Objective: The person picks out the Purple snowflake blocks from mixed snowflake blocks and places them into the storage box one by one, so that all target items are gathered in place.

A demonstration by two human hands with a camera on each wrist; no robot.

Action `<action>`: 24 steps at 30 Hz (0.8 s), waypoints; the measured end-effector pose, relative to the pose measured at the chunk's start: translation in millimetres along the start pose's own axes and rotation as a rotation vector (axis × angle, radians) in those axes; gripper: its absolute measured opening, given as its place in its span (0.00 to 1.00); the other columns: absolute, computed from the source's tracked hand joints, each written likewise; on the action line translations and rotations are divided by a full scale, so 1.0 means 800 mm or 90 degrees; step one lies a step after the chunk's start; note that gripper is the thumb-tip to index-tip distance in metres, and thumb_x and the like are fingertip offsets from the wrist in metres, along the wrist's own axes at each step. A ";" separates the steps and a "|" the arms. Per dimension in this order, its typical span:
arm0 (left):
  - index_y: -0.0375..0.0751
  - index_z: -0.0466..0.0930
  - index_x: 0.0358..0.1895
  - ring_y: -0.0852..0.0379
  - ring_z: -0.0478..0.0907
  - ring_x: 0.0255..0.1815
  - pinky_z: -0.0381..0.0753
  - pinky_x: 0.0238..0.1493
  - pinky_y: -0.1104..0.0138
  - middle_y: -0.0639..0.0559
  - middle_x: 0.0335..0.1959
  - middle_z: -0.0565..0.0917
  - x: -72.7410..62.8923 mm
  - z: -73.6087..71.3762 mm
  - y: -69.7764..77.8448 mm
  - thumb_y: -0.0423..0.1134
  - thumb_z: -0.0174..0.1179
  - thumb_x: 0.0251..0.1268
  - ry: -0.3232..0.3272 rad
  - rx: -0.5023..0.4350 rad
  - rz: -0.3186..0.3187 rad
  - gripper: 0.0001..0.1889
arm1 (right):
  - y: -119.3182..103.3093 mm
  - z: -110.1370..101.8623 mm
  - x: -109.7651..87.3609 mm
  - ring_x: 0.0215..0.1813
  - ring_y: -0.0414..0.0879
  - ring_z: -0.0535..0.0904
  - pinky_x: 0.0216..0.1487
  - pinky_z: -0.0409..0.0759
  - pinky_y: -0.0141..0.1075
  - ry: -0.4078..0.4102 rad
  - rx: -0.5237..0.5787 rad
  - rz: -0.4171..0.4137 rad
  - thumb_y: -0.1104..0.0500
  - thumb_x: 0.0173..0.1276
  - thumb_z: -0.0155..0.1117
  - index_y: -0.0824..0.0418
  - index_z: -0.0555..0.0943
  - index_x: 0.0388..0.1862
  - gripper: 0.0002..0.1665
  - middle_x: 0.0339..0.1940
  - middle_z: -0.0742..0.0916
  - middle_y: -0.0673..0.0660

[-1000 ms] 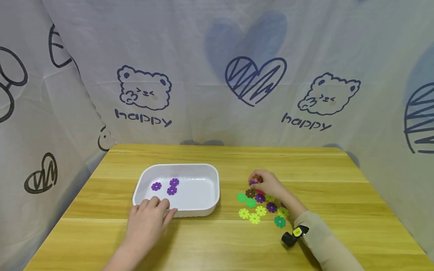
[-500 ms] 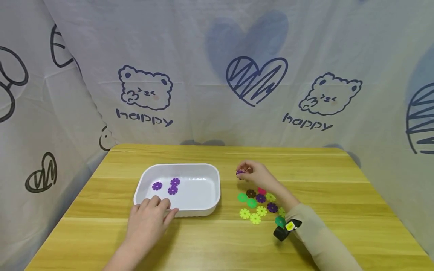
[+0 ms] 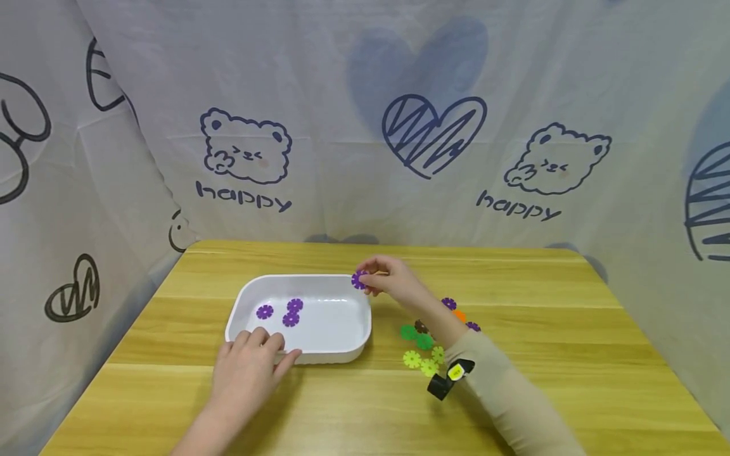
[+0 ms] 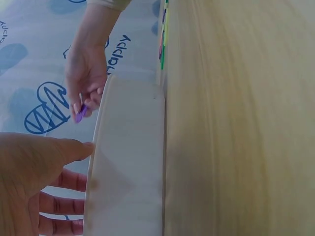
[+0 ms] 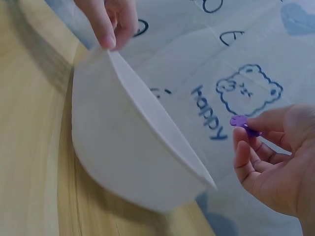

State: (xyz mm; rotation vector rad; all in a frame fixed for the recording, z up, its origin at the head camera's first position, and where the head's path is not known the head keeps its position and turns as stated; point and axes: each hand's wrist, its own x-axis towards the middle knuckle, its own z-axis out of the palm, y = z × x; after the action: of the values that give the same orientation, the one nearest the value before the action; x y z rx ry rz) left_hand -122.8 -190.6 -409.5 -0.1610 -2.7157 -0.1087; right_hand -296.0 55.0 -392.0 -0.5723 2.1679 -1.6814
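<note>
My right hand (image 3: pixel 395 280) pinches a purple snowflake building disc (image 3: pixel 358 280) between thumb and fingertips, over the far right corner of a white plastic tray (image 3: pixel 333 320). In the right wrist view the held disc (image 5: pixel 239 122) sits beside the tray's rim, in the air. The left hand (image 3: pixel 248 362) grips the tray's near rim at its left part, thumb outside and fingers over the edge. Three purple discs (image 3: pixel 265 312) lie inside the tray on the left, two of them overlapping.
Right of the tray, loose discs lie on the wooden table (image 3: pixel 342 405): green (image 3: pixel 424 341), yellow-green (image 3: pixel 412 360), orange (image 3: pixel 459 315) and purple (image 3: pixel 448 304). The right forearm (image 3: pixel 485 373), with a black wrist camera (image 3: pixel 440 386), covers part of them. A patterned curtain (image 3: pixel 342 158) hangs behind.
My right hand has lifted the purple disc from the pile and carried it left to the tray's far right corner. The left hand has stayed on the rim.
</note>
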 end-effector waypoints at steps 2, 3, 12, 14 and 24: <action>0.49 0.78 0.28 0.50 0.75 0.31 0.71 0.32 0.58 0.52 0.28 0.79 0.000 0.000 0.000 0.57 0.67 0.56 0.003 0.000 0.000 0.16 | -0.004 0.010 0.005 0.34 0.42 0.82 0.42 0.83 0.40 -0.013 0.012 0.003 0.63 0.69 0.62 0.66 0.78 0.53 0.15 0.40 0.85 0.58; 0.49 0.78 0.28 0.50 0.75 0.31 0.71 0.32 0.59 0.52 0.28 0.79 0.000 0.000 0.000 0.57 0.67 0.56 0.005 0.000 0.000 0.16 | -0.005 0.015 0.008 0.34 0.42 0.82 0.41 0.83 0.39 -0.020 0.016 0.004 0.63 0.69 0.61 0.66 0.77 0.54 0.15 0.40 0.84 0.57; 0.49 0.78 0.29 0.50 0.75 0.32 0.70 0.33 0.58 0.52 0.28 0.79 -0.002 0.001 -0.001 0.57 0.67 0.57 -0.006 0.002 -0.010 0.16 | -0.008 0.060 0.028 0.33 0.42 0.82 0.49 0.84 0.48 -0.074 0.045 0.039 0.65 0.70 0.59 0.65 0.77 0.55 0.15 0.37 0.83 0.56; 0.49 0.78 0.29 0.50 0.75 0.32 0.71 0.33 0.58 0.52 0.28 0.79 -0.003 0.001 -0.002 0.57 0.67 0.57 -0.010 0.004 -0.010 0.16 | -0.006 0.069 0.032 0.33 0.42 0.82 0.50 0.83 0.50 -0.080 0.053 0.052 0.66 0.70 0.58 0.66 0.77 0.55 0.15 0.36 0.83 0.56; 0.49 0.79 0.31 0.50 0.76 0.34 0.72 0.36 0.57 0.52 0.30 0.80 -0.003 0.002 -0.001 0.57 0.66 0.58 -0.021 0.008 -0.012 0.16 | 0.005 0.098 0.054 0.28 0.42 0.82 0.47 0.85 0.46 -0.073 0.026 0.131 0.70 0.68 0.58 0.68 0.78 0.51 0.13 0.30 0.83 0.55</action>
State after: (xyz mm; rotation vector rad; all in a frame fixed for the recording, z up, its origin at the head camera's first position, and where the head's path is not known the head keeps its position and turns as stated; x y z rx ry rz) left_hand -121.4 -191.6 -411.7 -0.1345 -2.7514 -0.0964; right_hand -294.4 -31.4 -415.5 -0.4090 2.0309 -1.5416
